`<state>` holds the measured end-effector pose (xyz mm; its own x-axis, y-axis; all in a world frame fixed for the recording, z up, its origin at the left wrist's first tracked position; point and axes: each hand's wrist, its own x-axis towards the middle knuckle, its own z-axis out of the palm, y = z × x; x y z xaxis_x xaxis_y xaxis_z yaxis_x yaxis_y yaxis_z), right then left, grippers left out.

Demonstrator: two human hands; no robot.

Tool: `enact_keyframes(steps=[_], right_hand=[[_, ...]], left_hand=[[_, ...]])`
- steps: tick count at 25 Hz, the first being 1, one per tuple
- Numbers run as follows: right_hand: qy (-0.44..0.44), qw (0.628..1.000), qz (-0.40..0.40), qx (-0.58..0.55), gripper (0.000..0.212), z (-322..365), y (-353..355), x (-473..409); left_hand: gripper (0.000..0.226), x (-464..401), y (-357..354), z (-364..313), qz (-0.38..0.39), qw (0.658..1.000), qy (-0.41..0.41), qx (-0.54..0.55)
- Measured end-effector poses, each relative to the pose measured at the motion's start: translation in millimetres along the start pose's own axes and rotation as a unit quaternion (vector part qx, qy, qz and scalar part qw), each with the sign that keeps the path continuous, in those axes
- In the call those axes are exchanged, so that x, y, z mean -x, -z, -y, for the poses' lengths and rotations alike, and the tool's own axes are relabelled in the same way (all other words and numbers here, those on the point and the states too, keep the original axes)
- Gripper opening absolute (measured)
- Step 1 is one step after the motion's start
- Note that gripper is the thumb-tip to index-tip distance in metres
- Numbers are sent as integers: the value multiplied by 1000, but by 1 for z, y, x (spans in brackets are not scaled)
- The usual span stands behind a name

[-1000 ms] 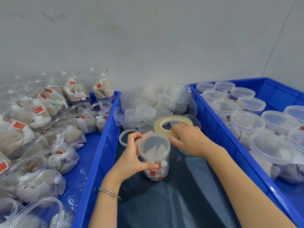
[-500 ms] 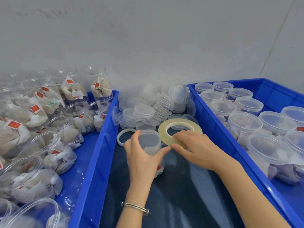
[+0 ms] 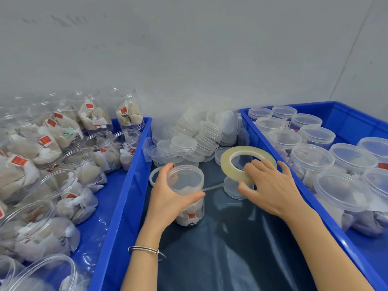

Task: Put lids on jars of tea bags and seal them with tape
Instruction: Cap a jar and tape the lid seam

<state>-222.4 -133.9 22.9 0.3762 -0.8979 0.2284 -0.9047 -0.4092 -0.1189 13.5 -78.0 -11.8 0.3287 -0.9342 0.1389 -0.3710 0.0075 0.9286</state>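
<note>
A clear jar of tea bags (image 3: 190, 208) with a lid (image 3: 186, 178) on top stands on the dark sheet in the middle. My left hand (image 3: 170, 196) grips it round the lid, thumb at the front. My right hand (image 3: 270, 187) holds a roll of clear tape (image 3: 235, 162), fingers curled over its near edge. A thin strip of tape (image 3: 213, 187) stretches from the roll to the jar's rim.
A pile of loose clear lids (image 3: 197, 139) lies at the back. A blue bin (image 3: 117, 206) on the left holds several open jars of tea bags (image 3: 84, 171). A blue bin (image 3: 340, 225) on the right holds several lidded jars (image 3: 310, 160). A white ring (image 3: 152, 177) lies beside the jar.
My left hand has shifted round the jar's lid. My right hand has drawn the tape roll to the right, away from the jar, pulling out a strip of tape.
</note>
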Motion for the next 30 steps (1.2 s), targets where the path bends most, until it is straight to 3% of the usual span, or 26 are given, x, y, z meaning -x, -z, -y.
enact_keyframes(steps=[4,9,12,16,19,22,25,28,30], right_hand=[[-13,1000,5,1,31,3,1,-20],[79,988,134,-5,34,18,0,-49],[116,978,158,-68,33,25,-1,-51],[115,973,183,-85,25,29,3,-51],[86,964,203,-151,16,29,2,-49],[90,964,186,-169,23,27,0,-41],[89,963,154,-203,28,26,-2,-35],[99,979,127,-126,24,20,2,-34],[106,984,114,-84,28,16,6,-38]], left_hand=[[89,5,0,0,45,999,-7,15],[92,11,7,-2,147,989,-32,11],[91,8,13,-12,210,977,-28,-17],[96,-3,27,-35,282,953,14,-111],[104,-11,27,-58,312,901,22,-299],[99,-5,5,-73,289,861,30,-417],[87,8,-26,-71,216,890,78,-395],[71,15,-41,-58,60,901,-1,-429],[61,11,-38,-48,26,909,-63,-412]])
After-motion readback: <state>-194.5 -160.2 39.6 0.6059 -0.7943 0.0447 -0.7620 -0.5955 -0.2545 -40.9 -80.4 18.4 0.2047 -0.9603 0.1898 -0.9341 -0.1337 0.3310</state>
